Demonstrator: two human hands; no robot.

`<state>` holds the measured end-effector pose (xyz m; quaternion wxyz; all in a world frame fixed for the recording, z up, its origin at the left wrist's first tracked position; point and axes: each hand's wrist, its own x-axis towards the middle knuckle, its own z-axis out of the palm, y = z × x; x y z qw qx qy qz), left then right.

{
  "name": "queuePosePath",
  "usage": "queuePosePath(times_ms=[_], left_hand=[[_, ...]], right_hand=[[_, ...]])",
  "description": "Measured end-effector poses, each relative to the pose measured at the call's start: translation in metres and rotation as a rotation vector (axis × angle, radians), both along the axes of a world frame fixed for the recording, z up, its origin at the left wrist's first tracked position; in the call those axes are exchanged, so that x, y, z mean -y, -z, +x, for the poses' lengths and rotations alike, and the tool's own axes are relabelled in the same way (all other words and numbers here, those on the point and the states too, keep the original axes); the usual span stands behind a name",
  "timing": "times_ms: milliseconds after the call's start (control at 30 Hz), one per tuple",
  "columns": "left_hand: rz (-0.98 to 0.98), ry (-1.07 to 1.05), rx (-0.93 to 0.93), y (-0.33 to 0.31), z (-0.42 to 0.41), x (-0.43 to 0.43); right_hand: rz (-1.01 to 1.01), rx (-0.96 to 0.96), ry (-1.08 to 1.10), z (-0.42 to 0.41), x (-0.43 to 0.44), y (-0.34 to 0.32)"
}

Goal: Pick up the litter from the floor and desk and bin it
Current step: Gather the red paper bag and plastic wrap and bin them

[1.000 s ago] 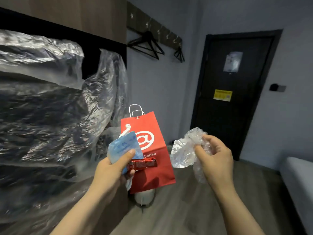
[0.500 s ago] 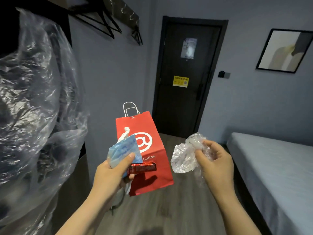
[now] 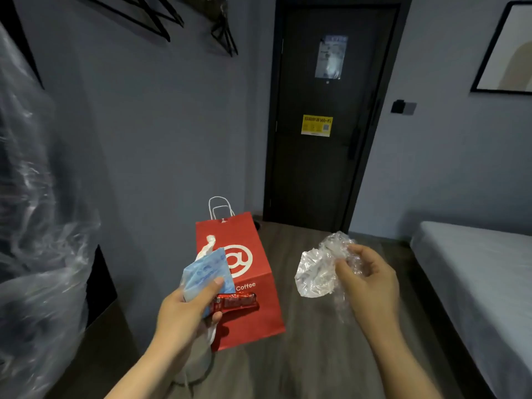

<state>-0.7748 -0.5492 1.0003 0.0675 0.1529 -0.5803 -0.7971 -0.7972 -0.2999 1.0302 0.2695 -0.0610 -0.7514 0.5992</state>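
Litter, four pieces, at lower centre; the left hand (image 3: 184,315) pinches one blue packet (image 3: 205,272), one red wrapper (image 3: 239,301) and one red paper bag (image 3: 253,315); the right hand (image 3: 371,286) clutches one crumpled plastic sheet (image 3: 316,272); beyond, one dark door (image 3: 325,174).

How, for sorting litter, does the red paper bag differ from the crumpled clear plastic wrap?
The red paper bag is opaque and flat-sided; the crumpled clear plastic wrap is see-through and shapeless. Bag in left hand; wrap in right hand. Both are held up.
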Motion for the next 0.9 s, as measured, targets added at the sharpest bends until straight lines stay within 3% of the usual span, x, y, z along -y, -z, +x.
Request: queuePosePath(times_ms=[233,633,900], left_hand=[[-0.025,-0.077,0.082,0.032,-0.122,0.021],[-0.003,0.004,0.115,0.060,-0.366,0.090],[-0.005,0.009,0.207,0.083,-0.486,0.094]], right_hand=[[0.025,0.066,-0.031,-0.115,0.003,0.023],[0.100,0.181,-0.043,-0.330,0.076,0.045],[0.117,0.237,-0.035,-0.452,0.075,0.070]])
